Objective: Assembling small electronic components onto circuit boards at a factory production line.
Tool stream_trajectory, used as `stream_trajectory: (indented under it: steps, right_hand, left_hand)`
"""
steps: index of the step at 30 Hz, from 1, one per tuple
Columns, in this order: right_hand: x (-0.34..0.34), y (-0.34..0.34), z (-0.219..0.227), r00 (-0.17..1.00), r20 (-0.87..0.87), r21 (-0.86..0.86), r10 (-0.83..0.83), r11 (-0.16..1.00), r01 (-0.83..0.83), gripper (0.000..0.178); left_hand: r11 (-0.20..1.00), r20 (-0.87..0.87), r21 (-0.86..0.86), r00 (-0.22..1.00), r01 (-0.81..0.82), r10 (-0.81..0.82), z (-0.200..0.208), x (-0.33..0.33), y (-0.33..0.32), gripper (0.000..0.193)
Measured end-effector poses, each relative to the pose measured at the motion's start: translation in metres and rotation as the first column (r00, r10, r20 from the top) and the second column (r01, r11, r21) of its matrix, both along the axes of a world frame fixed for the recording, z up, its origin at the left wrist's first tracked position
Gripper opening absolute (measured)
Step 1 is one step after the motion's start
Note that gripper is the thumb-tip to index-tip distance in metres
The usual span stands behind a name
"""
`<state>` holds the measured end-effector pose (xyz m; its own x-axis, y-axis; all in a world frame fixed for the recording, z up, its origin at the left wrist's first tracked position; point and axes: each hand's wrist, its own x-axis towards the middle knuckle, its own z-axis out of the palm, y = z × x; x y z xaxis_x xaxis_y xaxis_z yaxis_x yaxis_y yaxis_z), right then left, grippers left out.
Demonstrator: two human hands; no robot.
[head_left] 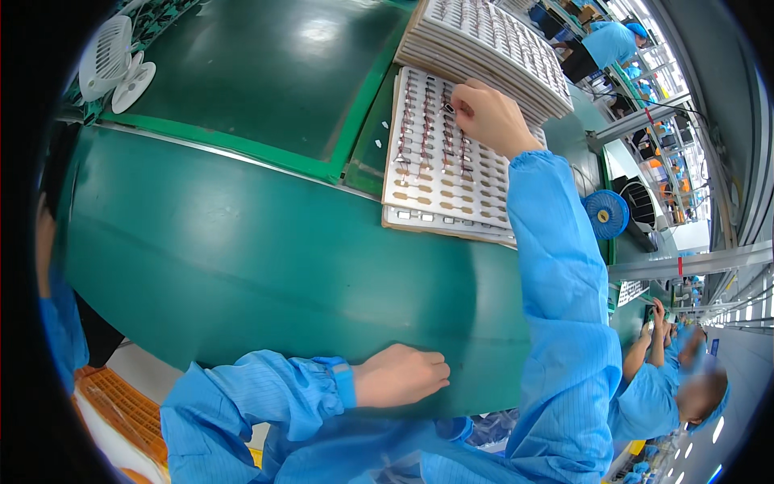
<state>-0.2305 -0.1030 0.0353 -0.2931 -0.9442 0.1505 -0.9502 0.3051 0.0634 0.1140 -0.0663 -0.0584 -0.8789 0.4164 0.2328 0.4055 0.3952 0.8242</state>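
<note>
My right hand (490,117) reaches over a white foam tray (484,211) with rows of cut-out slots. Its thumb and fingers are pinched together at a small dark part with a light middle (449,107), whose exact kind is too small to make out. Several small components with reddish wires (425,137) lie in the tray's left and middle rows. Slots near its front edge show brown bottoms. My left hand (403,375) rests on the green table (266,258) near its front edge, fingers curled in, with nothing showing in them.
A tall stack of similar filled trays (492,48) stands behind. At the far left is a white fan (109,64); a blue fan (606,214) sits right of my arm. A green-edged dark mat (266,73) covers the back left. Co-workers (673,395) sit at the right.
</note>
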Motion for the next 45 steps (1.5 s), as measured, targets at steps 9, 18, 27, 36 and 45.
stream_trajectory:
  steps: [9, 18, 27, 36, 45]
  right_hand:
    - [-0.004, 0.012, -0.004, 0.991, 0.134, -0.145, 0.028, 0.989, -0.009, 0.016]
    - [0.06, 0.046, 0.013, 0.796, 0.466, 0.071, -0.387, 0.913, 0.402, 0.047]
    - [0.084, 0.054, 0.002, 0.926, 0.089, 0.042, -0.368, 0.93, 0.365, 0.025]
    - [0.087, 0.056, -0.031, 0.925, -0.068, -0.195, -0.373, 0.915, 0.354, 0.013]
    - [0.086, 0.113, -0.038, 0.258, 0.945, -0.326, 0.203, 0.482, 0.814, 0.018]
  left_hand:
    - [1.0, -0.013, 0.018, 1.0, 0.001, -0.001, -0.002, 0.0, 0.001, 0.02]
    - [1.0, -0.019, 0.009, 1.0, -0.005, 0.006, 0.0, -0.001, -0.003, 0.02]
    - [0.995, -0.021, 0.07, 0.997, -0.071, 0.072, -0.001, -0.004, 0.002, 0.015]
    - [0.99, -0.026, 0.131, 0.998, -0.054, 0.058, 0.002, -0.004, -0.002, 0.017]
    - [0.987, -0.038, 0.158, 0.999, 0.008, -0.002, -0.001, -0.009, 0.0, 0.017]
